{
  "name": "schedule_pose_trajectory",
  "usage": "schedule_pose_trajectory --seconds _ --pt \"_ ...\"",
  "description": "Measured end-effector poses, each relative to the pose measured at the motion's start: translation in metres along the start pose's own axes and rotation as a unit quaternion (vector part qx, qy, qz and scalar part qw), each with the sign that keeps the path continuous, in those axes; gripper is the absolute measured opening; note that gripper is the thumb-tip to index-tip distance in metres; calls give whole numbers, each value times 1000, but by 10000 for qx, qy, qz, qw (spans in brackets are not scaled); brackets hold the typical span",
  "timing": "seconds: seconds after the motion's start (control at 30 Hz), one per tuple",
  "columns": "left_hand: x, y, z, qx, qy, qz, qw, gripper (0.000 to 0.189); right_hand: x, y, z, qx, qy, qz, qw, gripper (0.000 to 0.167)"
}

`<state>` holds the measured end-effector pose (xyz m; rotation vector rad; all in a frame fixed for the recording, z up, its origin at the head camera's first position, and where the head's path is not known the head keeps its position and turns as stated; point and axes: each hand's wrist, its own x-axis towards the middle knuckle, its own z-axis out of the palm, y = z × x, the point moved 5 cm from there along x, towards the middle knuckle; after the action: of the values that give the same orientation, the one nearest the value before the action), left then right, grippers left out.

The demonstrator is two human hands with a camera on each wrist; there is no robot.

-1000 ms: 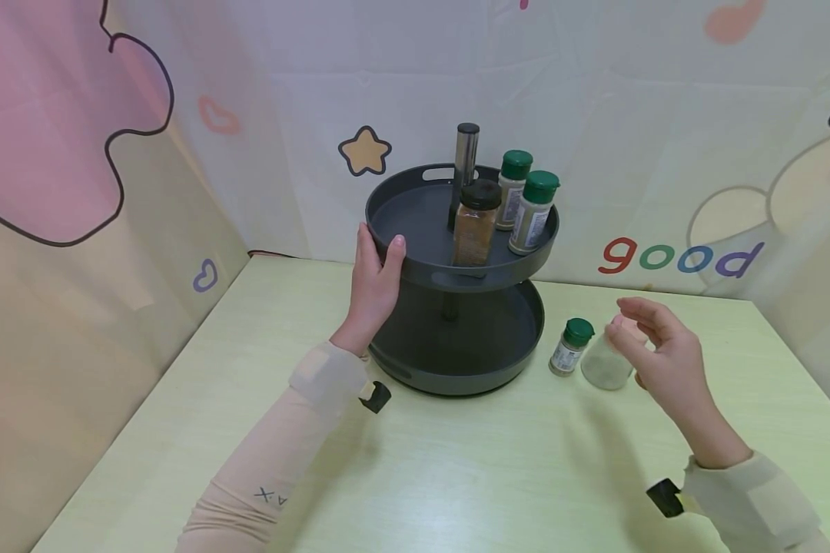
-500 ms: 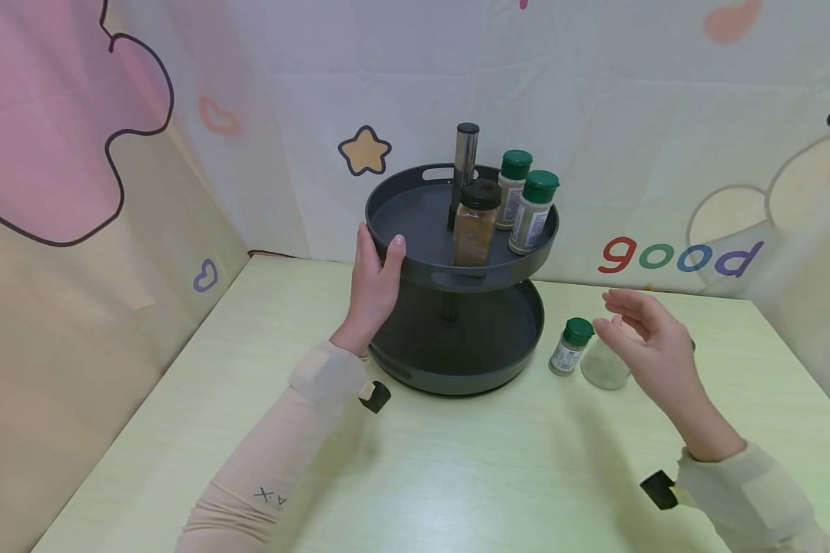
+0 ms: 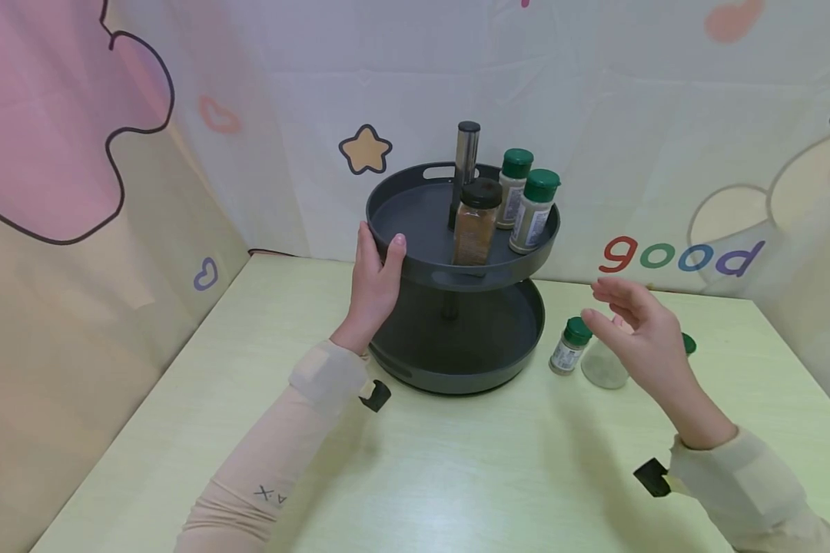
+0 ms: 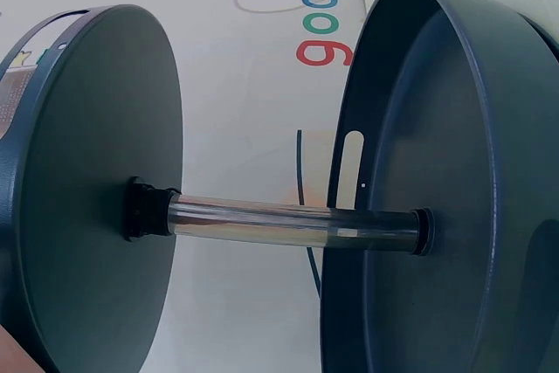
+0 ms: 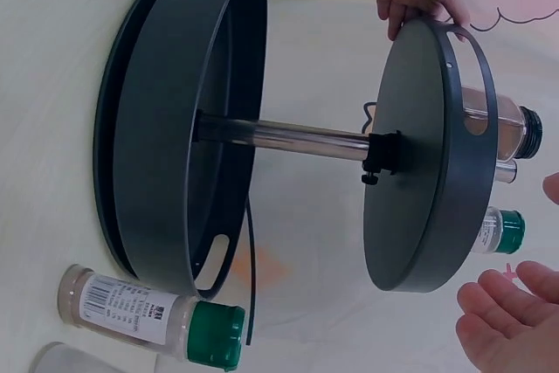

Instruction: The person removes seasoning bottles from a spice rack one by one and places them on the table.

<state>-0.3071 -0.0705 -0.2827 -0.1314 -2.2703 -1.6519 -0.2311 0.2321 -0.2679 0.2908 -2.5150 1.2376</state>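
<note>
Pale tabletop [image 3: 443,468], upper tray [image 3: 415,211] in left fingers [image 3: 367,250], clear of right fingers [image 3: 624,290]

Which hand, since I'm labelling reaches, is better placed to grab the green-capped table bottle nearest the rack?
Probably the right hand: empty and near that bottle, while the left hand holds the upper tray.

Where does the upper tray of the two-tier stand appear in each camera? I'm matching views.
Head: upper tray just right of centre, above the middle, the left hand at its left rim.
Left wrist: upper tray at the left, cut off by the edge, underside showing.
Right wrist: upper tray right of centre, underside facing left.
Shared landmark: the metal post, rising above the upper tray in the head view.
</note>
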Motion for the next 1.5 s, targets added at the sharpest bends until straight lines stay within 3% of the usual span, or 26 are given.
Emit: schedule_pose_trajectory --seconds 0.27,0.57,0.77,1.07,1.5 --pt "0 0 1 11 7 -34 10000 75 4 -8 2 59 -48 -158 9998 48" --pt "0 0 0 11 33 -66 10000 74 8 -16 8 306 -433 -222 9983 52" --pt "0 1 0 15 24 -80 10000 74 11 -23 7 -8 -394 -504 9979 52" --pt "0 0 0 19 34 -93 9999 74 19 -32 3 76 -250 -800 9965 53" --pt "0 0 0 -15 31 -34 10000 73 28 -38 5 -84 -543 -451 9975 56"
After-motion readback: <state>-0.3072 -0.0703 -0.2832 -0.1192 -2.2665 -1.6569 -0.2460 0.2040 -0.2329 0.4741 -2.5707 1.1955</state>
